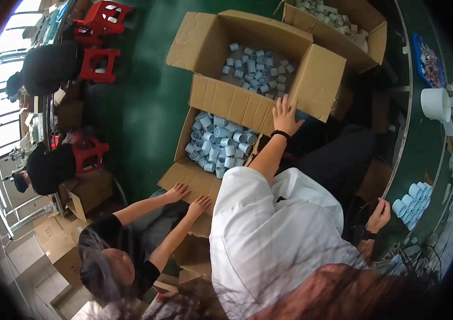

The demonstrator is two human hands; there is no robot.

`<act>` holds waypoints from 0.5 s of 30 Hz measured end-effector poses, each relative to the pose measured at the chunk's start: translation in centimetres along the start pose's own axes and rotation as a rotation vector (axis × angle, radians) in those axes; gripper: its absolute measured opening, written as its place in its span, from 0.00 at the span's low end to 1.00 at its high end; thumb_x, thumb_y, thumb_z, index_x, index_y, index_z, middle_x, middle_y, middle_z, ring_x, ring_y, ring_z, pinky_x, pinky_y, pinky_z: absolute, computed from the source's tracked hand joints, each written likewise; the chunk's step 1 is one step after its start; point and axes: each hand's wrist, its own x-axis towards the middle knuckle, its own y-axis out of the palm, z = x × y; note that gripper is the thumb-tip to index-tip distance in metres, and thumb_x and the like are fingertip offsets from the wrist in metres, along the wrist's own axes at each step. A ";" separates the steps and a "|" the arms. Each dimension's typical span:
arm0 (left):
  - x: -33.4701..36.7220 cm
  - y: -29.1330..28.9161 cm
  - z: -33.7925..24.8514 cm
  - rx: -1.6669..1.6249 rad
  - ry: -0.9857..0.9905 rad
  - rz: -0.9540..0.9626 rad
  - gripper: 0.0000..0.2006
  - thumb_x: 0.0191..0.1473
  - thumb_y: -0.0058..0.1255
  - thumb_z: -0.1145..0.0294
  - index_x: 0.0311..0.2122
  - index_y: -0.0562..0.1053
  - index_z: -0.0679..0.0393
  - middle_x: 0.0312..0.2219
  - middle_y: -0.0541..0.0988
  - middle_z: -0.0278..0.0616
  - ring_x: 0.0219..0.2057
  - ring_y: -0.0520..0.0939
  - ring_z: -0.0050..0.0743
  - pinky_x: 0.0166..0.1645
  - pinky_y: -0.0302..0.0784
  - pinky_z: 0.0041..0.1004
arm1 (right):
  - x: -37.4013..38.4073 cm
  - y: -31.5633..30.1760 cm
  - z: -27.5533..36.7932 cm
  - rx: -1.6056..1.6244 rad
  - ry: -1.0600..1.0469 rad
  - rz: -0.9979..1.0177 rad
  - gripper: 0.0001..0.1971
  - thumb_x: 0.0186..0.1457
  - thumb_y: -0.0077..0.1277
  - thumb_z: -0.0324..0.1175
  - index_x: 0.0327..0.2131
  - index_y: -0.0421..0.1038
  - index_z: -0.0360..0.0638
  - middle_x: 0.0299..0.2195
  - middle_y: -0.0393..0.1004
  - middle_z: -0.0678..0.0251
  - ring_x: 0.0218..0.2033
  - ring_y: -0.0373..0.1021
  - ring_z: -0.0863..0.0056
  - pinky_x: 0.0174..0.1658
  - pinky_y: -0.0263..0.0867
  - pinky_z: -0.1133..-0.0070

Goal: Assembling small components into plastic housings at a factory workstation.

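My left hand (pixel 287 115) is open, its fingers spread over the edge of a large cardboard box (pixel 234 98) with loose pale-blue plastic cup-shaped pieces (pixel 258 69) inside. Nearer, a second cardboard box (pixel 179 180) is packed with more light-blue pieces (pixel 218 143). Off to the right, at the workbench edge, my right hand (pixel 379 216) has curled fingers; a thin dark line shows by the fingertips, and I cannot make out what they hold. A co-worker's two hands (pixel 177 193) lie flat on the nearer box's flap.
Another open box (pixel 338 32) at the far right holds whitish pieces. On the green workbench (pixel 424 154) stand a white round container (pixel 435 104), a blue tray (pixel 428 60) and grouped light-blue cylinders (pixel 413 205). Red stools (pixel 98 65) and other seated people are at left.
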 end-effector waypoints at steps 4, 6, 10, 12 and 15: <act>2.4 4.2 -1.5 0.161 0.145 0.107 0.38 0.52 0.62 0.59 0.68 0.62 0.43 0.52 0.72 0.46 0.51 0.70 0.49 0.58 0.59 0.49 | -0.2 -0.3 0.4 -0.013 -0.020 -0.009 0.10 0.67 0.49 0.29 0.37 0.74 0.31 0.31 0.78 0.62 0.34 0.73 0.72 0.42 0.69 0.77; 4.3 5.8 -1.2 0.293 0.100 0.305 0.34 0.55 0.58 0.62 0.67 0.64 0.44 0.50 0.76 0.45 0.51 0.70 0.46 0.60 0.57 0.44 | 0.0 -0.2 0.4 0.016 -0.025 -0.021 0.09 0.67 0.50 0.29 0.36 0.74 0.31 0.31 0.77 0.61 0.33 0.73 0.72 0.41 0.68 0.77; 6.1 8.1 2.0 0.423 0.018 0.306 0.20 0.60 0.48 0.66 0.58 0.71 0.48 0.40 0.80 0.39 0.49 0.73 0.40 0.60 0.56 0.40 | 1.9 0.4 0.9 0.007 -0.051 -0.012 0.09 0.67 0.50 0.29 0.36 0.74 0.31 0.30 0.77 0.61 0.32 0.72 0.72 0.40 0.68 0.77; 6.1 7.9 2.9 0.413 0.020 0.303 0.15 0.61 0.46 0.67 0.53 0.72 0.48 0.38 0.81 0.38 0.49 0.73 0.39 0.60 0.56 0.41 | 2.2 0.4 0.3 0.001 -0.061 0.000 0.09 0.67 0.50 0.29 0.36 0.74 0.31 0.30 0.77 0.61 0.32 0.72 0.72 0.39 0.68 0.77; 6.3 8.0 3.7 0.397 0.009 0.298 0.09 0.62 0.42 0.68 0.43 0.75 0.49 0.35 0.81 0.36 0.49 0.74 0.37 0.58 0.57 0.42 | 2.5 0.6 -0.9 0.025 -0.034 -0.019 0.10 0.67 0.50 0.29 0.35 0.75 0.30 0.30 0.77 0.61 0.32 0.73 0.72 0.39 0.68 0.78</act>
